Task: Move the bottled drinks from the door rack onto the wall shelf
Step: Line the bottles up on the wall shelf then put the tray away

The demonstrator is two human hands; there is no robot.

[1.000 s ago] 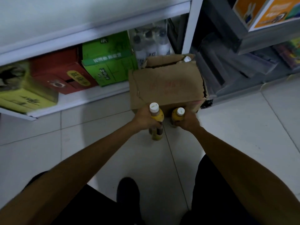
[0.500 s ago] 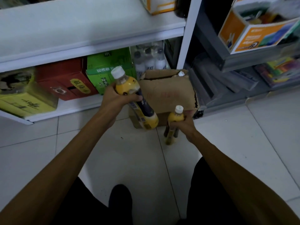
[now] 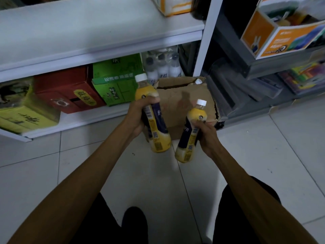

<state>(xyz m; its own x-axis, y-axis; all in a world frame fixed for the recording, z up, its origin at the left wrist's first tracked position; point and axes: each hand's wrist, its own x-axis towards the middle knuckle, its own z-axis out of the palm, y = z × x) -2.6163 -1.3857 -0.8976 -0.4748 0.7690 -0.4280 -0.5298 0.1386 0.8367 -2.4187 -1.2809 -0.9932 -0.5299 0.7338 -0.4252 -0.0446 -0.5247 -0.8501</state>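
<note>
My left hand grips a yellow drink bottle with a white cap and dark label, held tilted in the air. My right hand grips a second, matching yellow bottle slightly lower and to the right. Both bottles hang above the tiled floor, in front of a brown cardboard box whose open top shows one more white cap. The white wall shelf runs across the upper left, above the hands.
The bottom shelf holds a yellow carton, a red carton, a green carton and a pack of clear bottles. A dark grey rack with an orange box stands at right. My feet and legs are below.
Both hands lifted their bottles up from the floor by the box. The left one rose first and tilted; the right one followed. The view tipped up toward the shelves.
</note>
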